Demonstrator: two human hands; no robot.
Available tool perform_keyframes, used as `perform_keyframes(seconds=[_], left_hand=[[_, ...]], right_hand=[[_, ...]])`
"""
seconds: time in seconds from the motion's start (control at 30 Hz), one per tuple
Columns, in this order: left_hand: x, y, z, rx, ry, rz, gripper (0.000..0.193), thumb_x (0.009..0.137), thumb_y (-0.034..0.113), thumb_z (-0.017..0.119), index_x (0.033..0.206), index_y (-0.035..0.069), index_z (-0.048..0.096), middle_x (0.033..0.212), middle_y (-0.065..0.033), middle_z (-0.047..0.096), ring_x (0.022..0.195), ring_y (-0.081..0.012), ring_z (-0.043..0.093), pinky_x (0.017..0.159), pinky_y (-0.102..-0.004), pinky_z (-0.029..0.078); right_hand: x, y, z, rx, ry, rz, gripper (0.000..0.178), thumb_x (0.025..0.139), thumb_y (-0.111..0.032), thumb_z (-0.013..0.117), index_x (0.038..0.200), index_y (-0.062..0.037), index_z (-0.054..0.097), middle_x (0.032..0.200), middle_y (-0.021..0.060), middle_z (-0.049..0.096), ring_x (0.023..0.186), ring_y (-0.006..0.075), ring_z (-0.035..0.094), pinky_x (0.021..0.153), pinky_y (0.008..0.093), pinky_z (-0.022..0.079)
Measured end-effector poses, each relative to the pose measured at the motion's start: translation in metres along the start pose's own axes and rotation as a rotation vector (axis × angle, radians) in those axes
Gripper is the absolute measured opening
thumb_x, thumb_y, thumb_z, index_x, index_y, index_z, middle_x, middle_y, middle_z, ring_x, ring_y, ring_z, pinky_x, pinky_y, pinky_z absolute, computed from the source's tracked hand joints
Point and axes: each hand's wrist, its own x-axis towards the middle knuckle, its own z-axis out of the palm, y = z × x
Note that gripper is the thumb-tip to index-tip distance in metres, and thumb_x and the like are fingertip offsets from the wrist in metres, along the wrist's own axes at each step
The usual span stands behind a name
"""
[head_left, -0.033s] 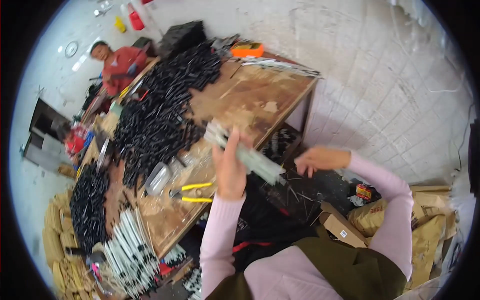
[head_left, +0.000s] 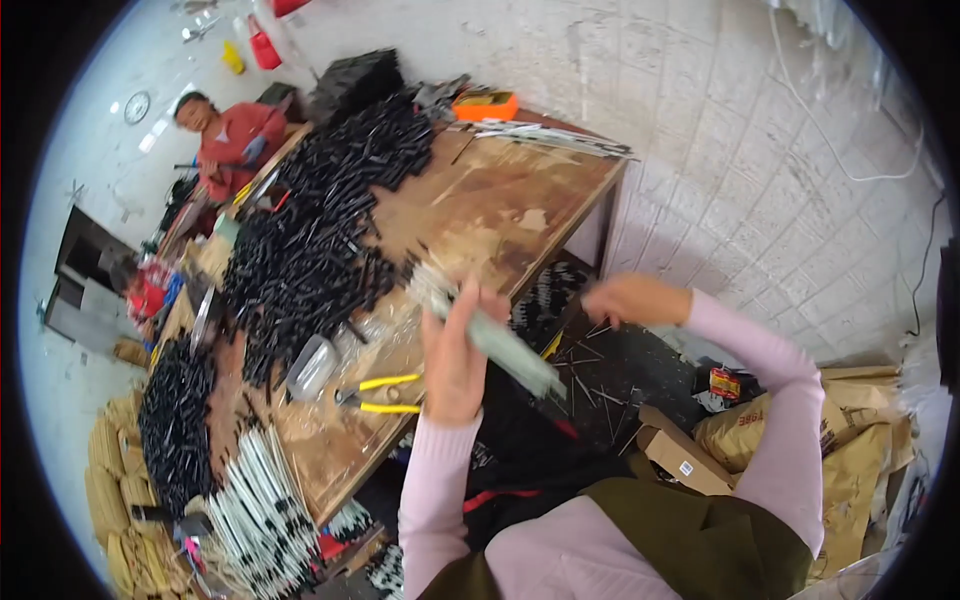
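My left hand [head_left: 456, 362] is closed around a bundle of thin, pale white-green rods [head_left: 505, 350]. The bundle slants down to the right, past the near edge of the table, and a few dark tips show at its upper end. Off to the right of the bundle, and apart from it, is my right hand [head_left: 640, 300], its fingers loosely curled and slightly blurred. No object shows in it. Pliers with yellow handles [head_left: 390, 381] lie on the table beside my left wrist, next to a clear plastic box [head_left: 314, 367].
Black tubular pieces [head_left: 300, 240] are heaped over the wooden table [head_left: 480, 190]. White rods with black ends [head_left: 262, 505] lie stacked at its lower left corner. An orange container [head_left: 485, 105] stands at the far end. A co-worker [head_left: 225, 150] sits beyond the table. Cartons [head_left: 683, 455] stand at right.
My right hand has shifted slightly up and left, a little way from the bundle. The rods in my left hand have tilted a bit, their lower end dropping. The whole view has shifted slightly.
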Motion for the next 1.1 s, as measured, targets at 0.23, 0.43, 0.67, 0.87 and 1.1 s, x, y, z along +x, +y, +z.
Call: perform_keyframes(seconds=[0.23,0.43,0.67,0.87,1.1], left_hand=[[-0.118,0.078,-0.056,0.169,-0.499,-0.237,0.017,0.089,0.005,0.065,0.102,-0.005,0.058,0.080,-0.0233,0.069,0.073,-0.0328,0.071,0.066,-0.0410,0.057],[-0.162,0.097,-0.060,0.191,-0.262,-0.345,0.011,0.087,-0.003,0.064,0.096,-0.007,0.061,0.081,-0.0233,0.069,0.075,-0.0343,0.072,0.066,-0.0387,0.058],[-0.153,0.089,-0.076,0.370,-0.211,-0.338,0.013,0.089,0.001,0.064,0.100,-0.004,0.060,0.081,-0.0191,0.069,0.074,-0.0270,0.071,0.066,-0.0358,0.058],[-0.161,0.101,-0.086,0.277,-0.192,-0.273,0.017,0.089,-0.001,0.063,0.104,-0.005,0.057,0.080,-0.0212,0.068,0.073,-0.0300,0.070,0.065,-0.0381,0.058],[-0.183,0.102,-0.123,-0.023,-0.306,-0.105,0.015,0.089,-0.002,0.061,0.102,-0.006,0.058,0.070,-0.0214,0.066,0.065,-0.0310,0.068,0.062,-0.0403,0.057]], right_hand=[[0.138,0.137,-0.148,-0.677,0.918,0.013,0.024,0.084,-0.016,0.058,0.103,-0.0049,0.068,0.100,0.0194,0.066,0.100,0.0361,0.061,0.087,0.0453,0.048],[0.206,0.146,-0.153,-0.589,0.719,0.182,0.036,0.076,-0.014,0.063,0.110,-0.0017,0.067,0.106,0.0216,0.066,0.101,0.0375,0.061,0.089,0.0439,0.049],[0.191,0.001,-0.070,-0.038,0.507,-0.269,0.049,0.091,-0.038,0.064,0.121,0.0006,0.058,0.113,0.0239,0.061,0.105,0.0336,0.060,0.091,0.0406,0.046],[0.188,0.001,-0.111,-0.356,0.568,-0.441,0.033,0.096,-0.028,0.058,0.109,0.0014,0.064,0.098,0.0114,0.068,0.091,0.0243,0.067,0.080,0.0364,0.051],[0.221,-0.034,-0.064,0.051,0.124,-0.091,0.021,0.091,-0.017,0.060,0.099,0.0015,0.066,0.080,0.0077,0.069,0.060,0.0123,0.065,0.053,0.0279,0.051]])
